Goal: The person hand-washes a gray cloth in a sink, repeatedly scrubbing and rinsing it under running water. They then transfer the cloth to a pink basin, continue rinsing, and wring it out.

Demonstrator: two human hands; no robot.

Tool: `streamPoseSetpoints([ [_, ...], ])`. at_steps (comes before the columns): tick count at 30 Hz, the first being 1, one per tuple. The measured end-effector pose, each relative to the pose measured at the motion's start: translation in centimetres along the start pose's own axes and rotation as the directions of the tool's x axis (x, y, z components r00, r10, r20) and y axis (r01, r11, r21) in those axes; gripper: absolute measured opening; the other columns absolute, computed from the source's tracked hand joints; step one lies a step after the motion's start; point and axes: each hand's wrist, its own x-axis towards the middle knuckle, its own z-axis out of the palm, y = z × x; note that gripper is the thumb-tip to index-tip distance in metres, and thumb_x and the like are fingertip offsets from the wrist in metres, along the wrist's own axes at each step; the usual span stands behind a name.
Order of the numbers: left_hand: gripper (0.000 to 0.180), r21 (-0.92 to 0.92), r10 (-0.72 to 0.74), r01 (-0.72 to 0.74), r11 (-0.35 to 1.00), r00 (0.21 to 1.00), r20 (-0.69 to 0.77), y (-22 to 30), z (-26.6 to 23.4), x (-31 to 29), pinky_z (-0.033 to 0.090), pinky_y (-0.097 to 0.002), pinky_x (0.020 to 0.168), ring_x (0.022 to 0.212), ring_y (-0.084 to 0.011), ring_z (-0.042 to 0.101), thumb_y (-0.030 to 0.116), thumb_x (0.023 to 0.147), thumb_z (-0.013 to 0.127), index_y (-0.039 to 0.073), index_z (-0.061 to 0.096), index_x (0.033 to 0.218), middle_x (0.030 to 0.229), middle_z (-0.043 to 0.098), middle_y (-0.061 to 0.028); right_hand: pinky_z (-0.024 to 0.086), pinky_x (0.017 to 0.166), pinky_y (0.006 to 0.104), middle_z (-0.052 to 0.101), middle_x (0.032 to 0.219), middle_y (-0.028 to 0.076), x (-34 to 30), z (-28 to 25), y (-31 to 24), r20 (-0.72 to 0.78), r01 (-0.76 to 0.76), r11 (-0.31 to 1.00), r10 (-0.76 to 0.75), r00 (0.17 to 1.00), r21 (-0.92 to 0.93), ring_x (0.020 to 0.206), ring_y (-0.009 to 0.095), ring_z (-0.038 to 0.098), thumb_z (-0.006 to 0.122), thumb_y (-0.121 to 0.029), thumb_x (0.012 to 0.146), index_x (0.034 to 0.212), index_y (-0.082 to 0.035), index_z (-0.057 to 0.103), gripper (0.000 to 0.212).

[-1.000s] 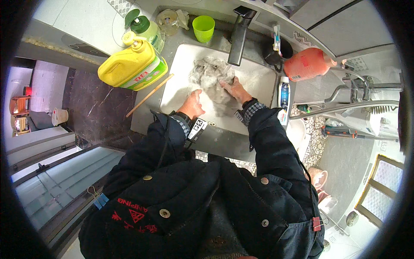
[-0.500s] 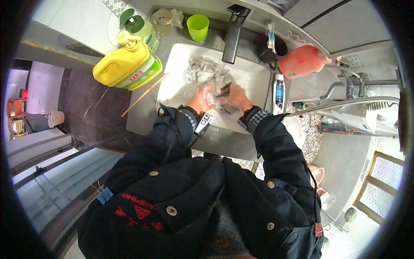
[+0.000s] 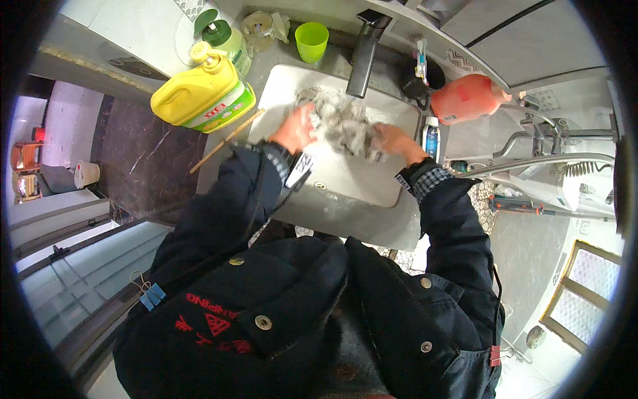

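Note:
A wet, grey, crumpled cloth (image 3: 342, 123) is stretched sideways across the upper part of the white sink basin (image 3: 359, 183). My left hand (image 3: 296, 128) grips its left end, fingers curled into the folds. At the opposite end my right hand (image 3: 397, 141) has its fingers closed on the cloth, close to the basin's right rim. Some blur softens the cloth and the fingertips. Above it, a dark faucet (image 3: 362, 63) reaches over the basin.
Left of the basin stand a yellow jug (image 3: 199, 93), a green-lidded bottle (image 3: 229, 43) and a wooden stick (image 3: 226, 141). Behind is a lime-green cup (image 3: 311, 43). To the right are a toothpaste tube (image 3: 431, 138), a dark mug (image 3: 413, 85) and a pink bottle (image 3: 465, 98).
My hands have moved apart, left hand leftward and up, right hand rightward. The cloth has spread to the right and farther from me, and the basin's drain now shows.

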Motion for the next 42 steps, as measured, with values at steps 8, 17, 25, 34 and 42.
streamPoseSetpoints([
  [8,0.084,-0.184,-0.202,0.171,0.968,0.965,-0.166,-7.9,0.5,-3.2,0.019,-0.0715,0.097,0.136,-0.0438,0.005,0.053,0.082,0.056,0.029,0.007,0.146,0.151,0.003,-0.0134,0.05,0.074,0.0445,0.066,0.094,0.017,3.7,7.9,-8.6,0.056,-0.052,0.976,0.065,0.996,-0.211,0.088,0.038,0.063,0.06,-0.024,0.077,0.101,-0.004,0.062,0.031],
  [17,0.061,0.523,0.459,-0.727,0.445,0.687,0.564,-9.9,-4.1,3.2,0.035,-0.0331,0.102,0.122,-0.024,0.043,0.039,0.091,0.051,0.001,0.032,0.134,0.133,0.042,-0.013,0.041,0.092,0.0429,0.057,0.107,0.03,-4.1,0.1,-13.0,-0.392,0.475,0.864,-0.384,0.836,0.165,0.102,0.041,0.055,0.061,-0.025,0.078,0.119,0.004,0.052,0.052],
  [25,0.03,-0.281,0.155,-0.123,0.952,0.983,0.094,-9.8,-2.3,0.5,0.044,-0.0331,0.091,0.106,-0.0229,0.053,0.013,0.094,0.043,0.004,0.047,0.122,0.115,0.055,-0.01,0.049,0.075,0.0463,0.061,0.096,0.026,2.5,7.2,-13.0,-0.335,0.037,0.874,0.146,0.931,0.485,0.092,0.041,0.059,0.051,-0.043,0.086,0.103,0.005,0.058,0.051],
  [34,0.041,-0.321,0.148,-0.142,0.937,0.989,-0.004,-3.8,2.3,-4.3,0.043,-0.0412,0.093,0.109,-0.0253,0.053,0.023,0.087,0.061,0.014,0.044,0.123,0.118,0.051,-0.0065,0.05,0.071,0.0427,0.063,0.09,0.019,2.4,5.8,-1.7,-0.043,-0.334,0.923,0.347,0.937,0.19,0.089,0.034,0.062,0.053,-0.027,0.084,0.095,-0.003,0.065,0.029],
  [42,0.08,-0.287,-0.068,-0.036,0.957,0.936,-0.346,-1.8,-0.4,-6.0,0.023,-0.0584,0.102,0.135,-0.0413,0.016,0.049,0.086,0.056,0.027,0.009,0.147,0.151,0.003,-0.012,0.05,0.074,0.0436,0.065,0.092,0.021,4.5,5.2,-8.2,0.014,0.153,0.972,-0.153,0.988,-0.18,0.088,0.036,0.063,0.053,-0.032,0.083,0.09,-0.005,0.067,0.031],
])
